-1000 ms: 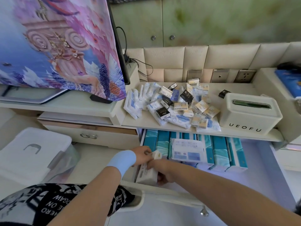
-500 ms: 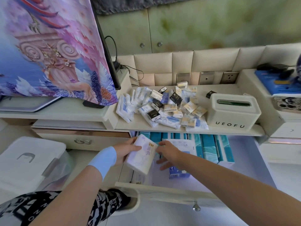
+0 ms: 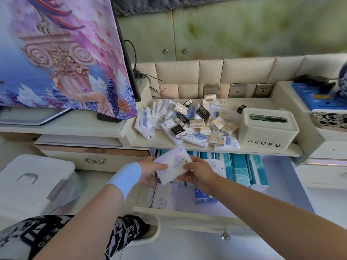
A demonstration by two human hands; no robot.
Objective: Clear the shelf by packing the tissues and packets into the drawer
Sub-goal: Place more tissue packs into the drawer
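Note:
A white tissue pack [image 3: 171, 164] with purple and yellow print hangs above the open drawer [image 3: 189, 219], just under the shelf's front edge. My left hand [image 3: 150, 171] grips its left side and my right hand [image 3: 199, 171] pinches its right end. On the shelf [image 3: 262, 150] lies a heap of small tissue packs and packets [image 3: 189, 122]. Inside the drawer stand several teal tissue packs [image 3: 242, 169]. A white pack [image 3: 164, 198] and a blue pack [image 3: 203, 197] lie near the drawer's front.
A white tissue box [image 3: 268, 128] marked UEOFU stands at the shelf's right. A cloth-covered TV [image 3: 63, 53] fills the upper left, with a closed drawer [image 3: 93, 160] under it. A white lidded bin [image 3: 32, 182] sits on the floor at left. My knee [image 3: 56, 239] is below.
The white pack was down in the drawer's front left corner; both hands have lifted it up to just under the shelf edge. The camera has tilted up a little.

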